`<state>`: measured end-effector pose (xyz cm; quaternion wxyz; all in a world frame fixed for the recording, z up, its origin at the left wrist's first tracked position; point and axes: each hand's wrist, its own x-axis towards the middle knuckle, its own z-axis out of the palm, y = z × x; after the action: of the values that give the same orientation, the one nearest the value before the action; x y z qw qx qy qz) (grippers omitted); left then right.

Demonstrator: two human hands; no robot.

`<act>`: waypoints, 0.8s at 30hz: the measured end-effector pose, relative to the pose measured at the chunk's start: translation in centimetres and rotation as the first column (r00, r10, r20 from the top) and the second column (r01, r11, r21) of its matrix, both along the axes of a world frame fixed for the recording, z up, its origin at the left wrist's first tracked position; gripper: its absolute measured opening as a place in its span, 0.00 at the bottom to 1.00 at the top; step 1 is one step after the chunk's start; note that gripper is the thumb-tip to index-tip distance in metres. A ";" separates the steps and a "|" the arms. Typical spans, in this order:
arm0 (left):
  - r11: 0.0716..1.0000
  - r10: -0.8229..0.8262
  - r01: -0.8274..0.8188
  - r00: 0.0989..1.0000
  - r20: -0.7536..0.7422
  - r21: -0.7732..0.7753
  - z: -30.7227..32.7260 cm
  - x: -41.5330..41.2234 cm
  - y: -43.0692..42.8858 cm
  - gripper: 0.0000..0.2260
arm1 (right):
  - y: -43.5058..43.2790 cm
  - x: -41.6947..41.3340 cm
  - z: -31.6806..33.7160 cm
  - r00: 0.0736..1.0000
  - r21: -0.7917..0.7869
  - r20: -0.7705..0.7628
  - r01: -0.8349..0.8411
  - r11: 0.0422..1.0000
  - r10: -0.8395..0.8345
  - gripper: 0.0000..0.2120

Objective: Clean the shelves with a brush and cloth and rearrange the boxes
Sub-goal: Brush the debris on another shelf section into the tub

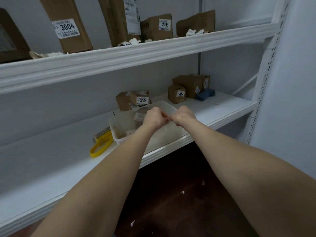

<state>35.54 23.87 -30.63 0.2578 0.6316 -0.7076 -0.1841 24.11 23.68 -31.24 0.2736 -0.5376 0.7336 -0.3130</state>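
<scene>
Lying idle on the lower shelf (222, 110), the yellow brush (102, 142) sits just left of a translucent bin (118, 132). The blue cloth (206, 94) is bunched at the far right against a large box (188, 84). Neither tool is in hand. The left hand (153, 117) and right hand (183, 115) meet over the bin with fingers curled toward each other. Whether either grip pinches a scrap or nothing, I cannot tell.

The work looks partly done. The lower shelf shows little litter, and the bin holds some debris. The upper shelf (136, 55) still carries white paper scraps (195, 32) among leaning boxes such as the tall box marked 3004 (68, 26). More bits lie on the dark floor (182, 192). Wiping with the cloth and ordering the boxes seem still ahead: the small box marked 3004 (140, 100) sits behind the bin, and the box marked 2007 (176, 94) sits off to the right in front of the large box.

The bin stands close to the shelf's front lip, so a push toward the person could tip it off. A long bare stretch lies left of the brush, and a shorter gap lies between the bin and the right-hand boxes. The upper shelf's rail hangs above the hands, and the perforated upright (266, 74) closes the right end.
</scene>
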 end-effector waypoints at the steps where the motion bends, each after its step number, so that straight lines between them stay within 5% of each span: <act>1: 1.000 0.003 -0.003 1.000 0.008 0.000 -0.1 -0.1 0.1 0.05 | -0.1 0.1 0.1 1.000 0.014 0.000 -0.005 1.000 0.005 0.10; 4: 1.000 0.009 -0.009 1.000 0.005 0.022 -0.2 0.1 -0.2 0.05 | -0.4 -0.1 0.6 0.999 0.079 0.043 0.000 0.997 -0.003 0.08; 8: 0.998 -0.019 0.018 1.000 0.020 0.060 -0.1 0.1 -0.5 0.11 | -0.6 -1.5 0.5 0.999 0.193 0.053 -0.021 0.981 0.011 0.18; 11: 0.995 -0.081 0.077 0.995 0.065 0.060 0.0 0.0 -0.5 0.10 | -0.5 -2.2 -0.3 0.977 0.303 0.211 -0.055 0.952 -0.011 0.22; 19: 0.994 -0.078 0.076 0.997 0.015 0.079 -0.4 0.0 -0.5 0.08 | -0.7 -1.5 -1.0 0.901 0.264 0.428 -0.046 0.963 -0.074 0.12; 22: 0.995 -0.076 0.066 0.986 0.148 0.069 0.5 0.9 0.0 0.11 | -0.6 -1.7 -1.3 0.862 0.254 0.493 -0.011 0.967 -0.120 0.10; 24: 0.997 0.071 -0.061 0.974 0.214 -0.052 1.2 2.5 0.2 0.11 | -0.4 -1.9 -1.3 0.815 0.255 0.557 0.014 0.967 -0.159 0.16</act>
<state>38.04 24.12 -29.41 0.1998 0.6649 -0.7140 -0.0899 22.21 23.29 -32.59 0.5295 -0.3476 0.6733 -0.3815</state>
